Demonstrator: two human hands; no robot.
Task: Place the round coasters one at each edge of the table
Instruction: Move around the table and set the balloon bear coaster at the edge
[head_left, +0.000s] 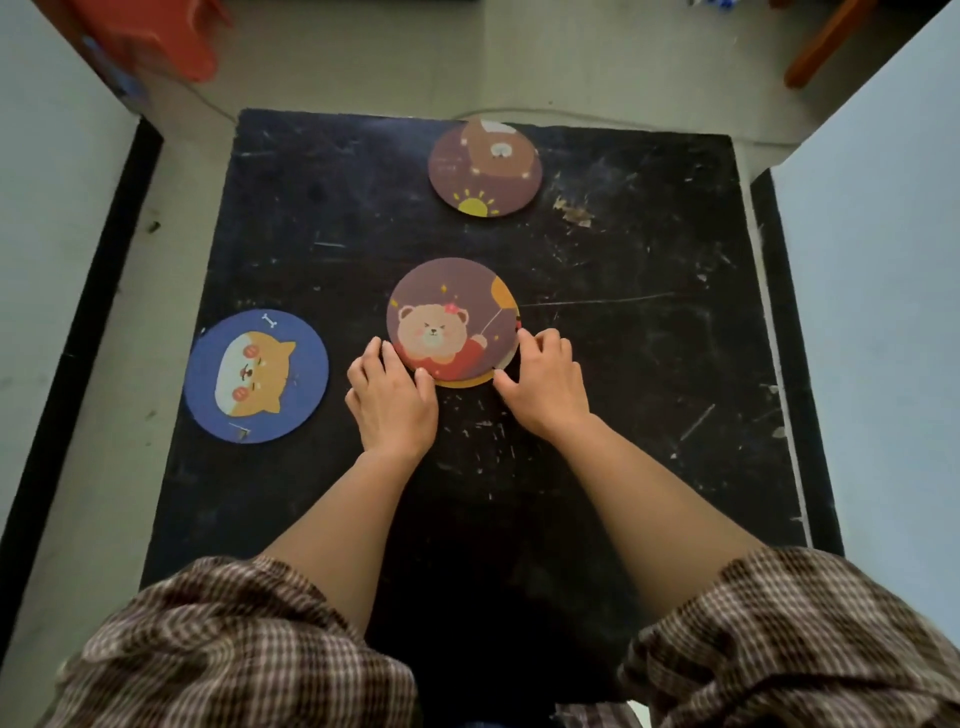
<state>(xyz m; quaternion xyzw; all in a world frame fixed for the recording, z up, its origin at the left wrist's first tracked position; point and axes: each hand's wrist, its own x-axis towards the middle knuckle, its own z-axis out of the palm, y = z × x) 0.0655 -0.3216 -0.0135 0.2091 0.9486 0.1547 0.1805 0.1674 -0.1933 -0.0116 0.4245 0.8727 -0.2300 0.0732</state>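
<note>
Near the middle of the black table (623, 364): a small stack of round coasters, topped by the brown bear coaster (451, 318), with the yellow edge of a lower coaster (465, 383) peeking out beneath its near rim. Flanked on both sides by the hands. Left hand (392, 397) against the stack's near-left rim, fingers (387, 358) spread and touching the edge, not closed around anything. Right hand (543, 382) at the near-right rim, fingertips (530, 340) curled in and pinching at the edge of the stack; impossible to tell which layer is gripped. Stack flat on the surface, between the two hands and just beyond them.

Farther out: blue dog coaster (256, 375) flat by the left edge, well apart from the left hand. Brown sun coaster (484, 167) at the far edge, slightly overhanging it. Checked sleeves (234, 649) at the bottom of view.
</note>
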